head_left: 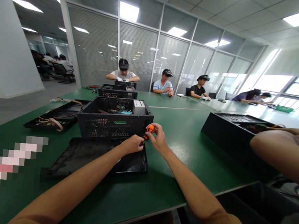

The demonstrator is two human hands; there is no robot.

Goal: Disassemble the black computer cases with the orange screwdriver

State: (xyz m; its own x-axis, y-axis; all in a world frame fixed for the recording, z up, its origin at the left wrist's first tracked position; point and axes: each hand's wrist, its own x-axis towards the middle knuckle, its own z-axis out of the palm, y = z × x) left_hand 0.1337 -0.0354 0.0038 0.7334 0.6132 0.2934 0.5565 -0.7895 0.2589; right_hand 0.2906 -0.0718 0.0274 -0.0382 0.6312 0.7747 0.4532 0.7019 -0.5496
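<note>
My right hand point(159, 137) grips an orange and black screwdriver point(150, 128) by its handle, tilted with the tip down toward my left hand. My left hand point(133, 144) is closed near the screwdriver's tip, and what its fingers hold is hidden. Both hands are at the front right corner of an open black computer case point(107, 119), which lies on its side. A silver power supply point(139, 107) shows inside the case. Below my left hand a black side panel point(89, 154) lies flat on the table.
On the green table point(178, 135), a black tray-like cover point(58, 115) with cables lies at left. Another computer case point(230, 132) stands at right, beside a co-worker's arm point(283, 150). A further case point(118, 91) stands behind mine. Several people sit across the table.
</note>
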